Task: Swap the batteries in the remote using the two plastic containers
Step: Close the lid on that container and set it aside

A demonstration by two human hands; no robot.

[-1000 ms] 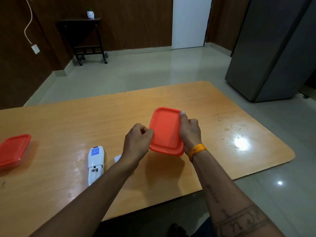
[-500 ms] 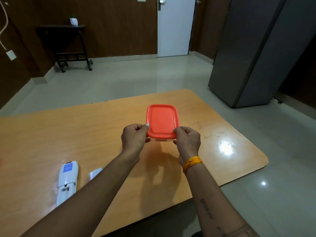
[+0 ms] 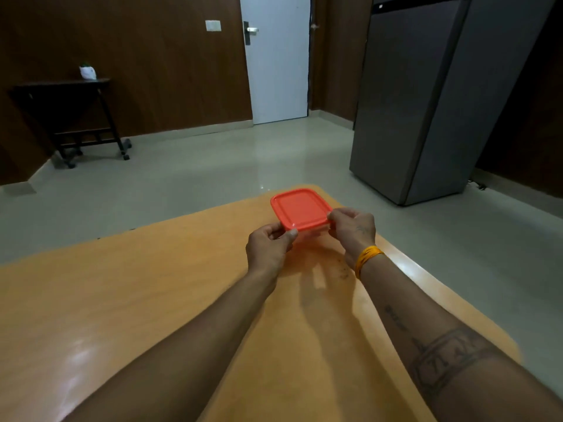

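A small plastic container with a red-orange lid (image 3: 300, 208) is held level above the far right part of the wooden table (image 3: 137, 300). My left hand (image 3: 268, 248) pinches its near left corner, thumb on the lid's edge. My right hand (image 3: 353, 229) grips its near right corner with curled fingers. The clear body under the lid is mostly hidden by my hands. The remote and the second container are out of view.
A grey fridge (image 3: 426, 95) stands on the right beyond the table. A white door (image 3: 275, 59) is at the back and a dark side table (image 3: 70, 117) with a small pot at the back left. The table's far edge and right edge lie close to the container.
The view has swung up and to the right, so the remote and battery cover dropped out of frame. The container moved farther out toward the table's far right, still held by both hands.
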